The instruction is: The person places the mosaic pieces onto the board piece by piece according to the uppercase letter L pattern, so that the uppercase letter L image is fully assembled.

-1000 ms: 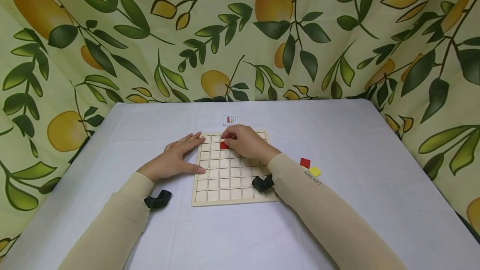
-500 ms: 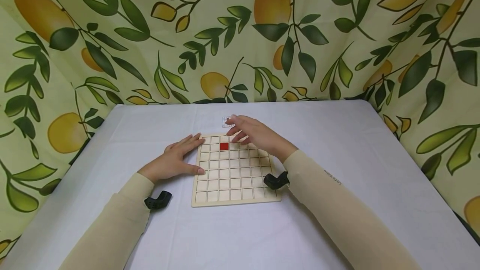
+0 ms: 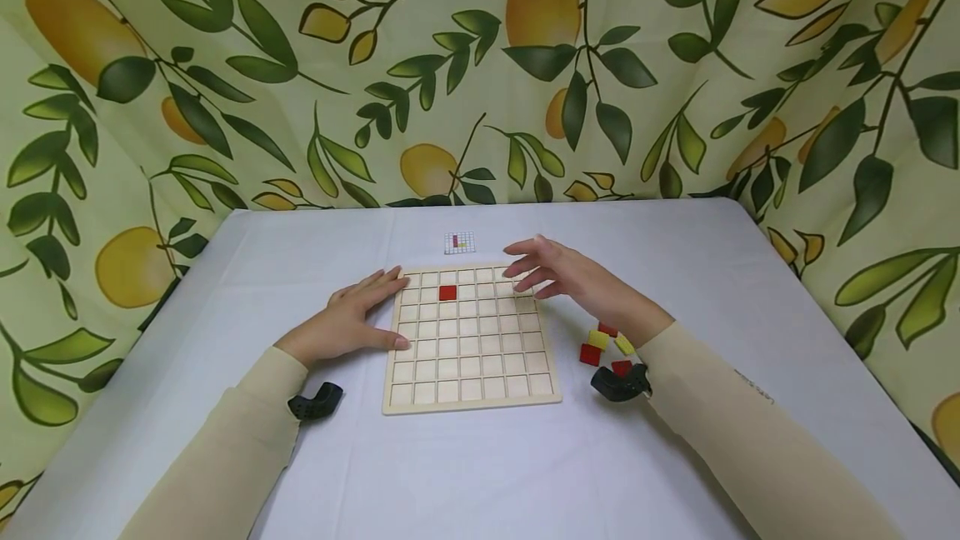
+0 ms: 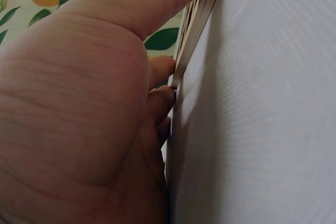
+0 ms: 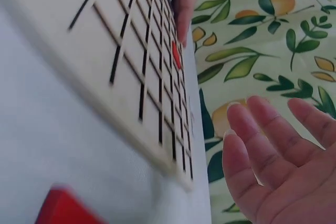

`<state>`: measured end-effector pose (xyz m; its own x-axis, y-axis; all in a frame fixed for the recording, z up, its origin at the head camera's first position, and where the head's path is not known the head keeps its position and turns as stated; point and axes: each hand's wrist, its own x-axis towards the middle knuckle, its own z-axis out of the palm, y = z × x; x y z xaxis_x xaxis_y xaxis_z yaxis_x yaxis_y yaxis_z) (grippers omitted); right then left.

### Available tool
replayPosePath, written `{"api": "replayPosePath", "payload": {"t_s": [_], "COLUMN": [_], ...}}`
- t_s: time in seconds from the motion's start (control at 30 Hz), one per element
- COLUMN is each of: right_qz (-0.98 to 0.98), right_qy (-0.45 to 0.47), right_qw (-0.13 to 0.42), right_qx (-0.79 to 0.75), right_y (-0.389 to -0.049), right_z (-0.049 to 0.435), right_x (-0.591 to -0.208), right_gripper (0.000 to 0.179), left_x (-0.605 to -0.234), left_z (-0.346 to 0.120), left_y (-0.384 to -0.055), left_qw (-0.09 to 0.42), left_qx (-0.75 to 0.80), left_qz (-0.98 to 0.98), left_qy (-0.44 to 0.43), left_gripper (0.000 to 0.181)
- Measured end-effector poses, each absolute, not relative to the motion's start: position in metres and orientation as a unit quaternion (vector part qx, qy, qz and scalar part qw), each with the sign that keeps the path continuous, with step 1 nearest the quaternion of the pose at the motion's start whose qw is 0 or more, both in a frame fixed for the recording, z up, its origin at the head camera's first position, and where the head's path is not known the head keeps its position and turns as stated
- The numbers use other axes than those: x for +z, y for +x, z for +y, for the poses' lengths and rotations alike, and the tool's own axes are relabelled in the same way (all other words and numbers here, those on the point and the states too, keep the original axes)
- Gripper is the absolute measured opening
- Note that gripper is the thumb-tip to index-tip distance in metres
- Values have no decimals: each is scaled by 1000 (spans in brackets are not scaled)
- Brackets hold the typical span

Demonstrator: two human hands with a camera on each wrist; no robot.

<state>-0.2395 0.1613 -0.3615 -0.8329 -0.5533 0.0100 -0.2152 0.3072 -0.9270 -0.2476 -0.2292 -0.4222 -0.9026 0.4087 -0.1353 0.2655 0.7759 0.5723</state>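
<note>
A pale wooden grid board (image 3: 471, 348) lies on the table, with one red square tile (image 3: 447, 293) set in a cell of its upper left part. My left hand (image 3: 351, 315) rests along the board's left edge, thumb and fingertips touching the frame; the left wrist view shows its palm (image 4: 79, 103) beside the board's side. Over the upper right corner of the board hovers my right hand (image 3: 562, 273), fingers spread and holding nothing. Its bare palm and fingers (image 5: 262, 156) show in the right wrist view. Under the right wrist lie several loose red and yellow tiles (image 3: 590, 354), partly covered.
Behind the board lies a small printed grid card (image 3: 460, 242) with a red and yellow pattern. A white cloth covers the table (image 3: 300, 473). A fruit-patterned curtain (image 3: 450, 65) hangs round the back and sides. Black wrist devices (image 3: 317, 401) sit on both forearms.
My right hand has let go of the red tile in the board and moved right, toward the loose tiles. The printed card and more tiles have come into view. The left hand stays put.
</note>
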Motion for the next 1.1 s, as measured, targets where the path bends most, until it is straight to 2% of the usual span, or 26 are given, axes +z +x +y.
{"api": "replayPosePath", "payload": {"t_s": [0.47,0.7,1.1], "right_qz": [832,859,888], "right_qy": [-172,-146,-178], "right_qw": [129,113,99], "right_qx": [-512,-477,-412], "right_y": [-221,-215,-216], "right_z": [233,263,278], "right_x": [-383,-400,-419], "right_gripper": [66,57,42], "left_x": [-421,-421,-420], "left_z": [-231,-230,-232], "left_y": [-246,-246,-245], "left_qw": [129,130,129], "left_qx": [283,290,285], "left_qz": [933,930,932], "left_qy": [182,182,185], "left_gripper": [115,116,116]}}
